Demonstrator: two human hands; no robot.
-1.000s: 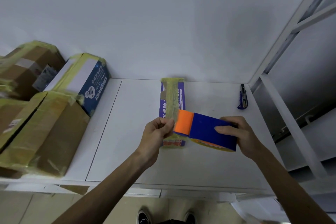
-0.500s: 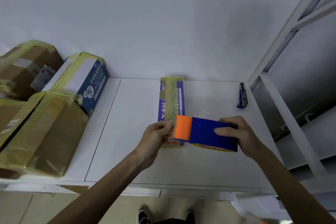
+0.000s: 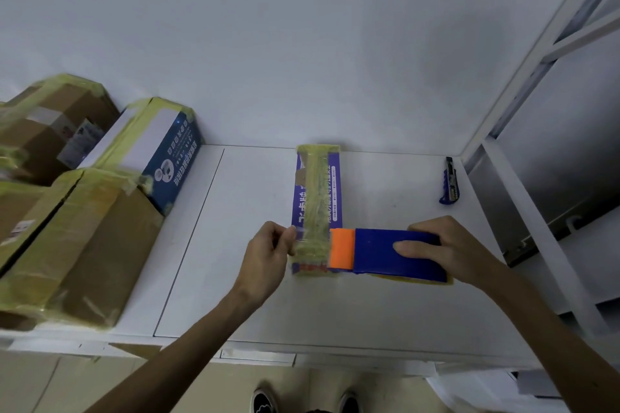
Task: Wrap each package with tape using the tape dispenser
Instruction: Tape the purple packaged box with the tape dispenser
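The purple package [image 3: 317, 191] is laid lengthwise away from the person on the table [image 3: 255, 295]. Across its near end the tape dispenser [image 3: 385, 250] is gripped by the right hand [image 3: 449, 251]; the tape end [image 3: 294, 243] is pinched by the left hand [image 3: 265, 258] opposite.

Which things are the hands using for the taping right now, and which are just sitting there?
In use: purple box; tape dispenser, held by the right hand; tape end, pinched by the left hand.
Just sitting: blue utility knife; brown taped boxes and blue-and-white taped box, already wrapped.
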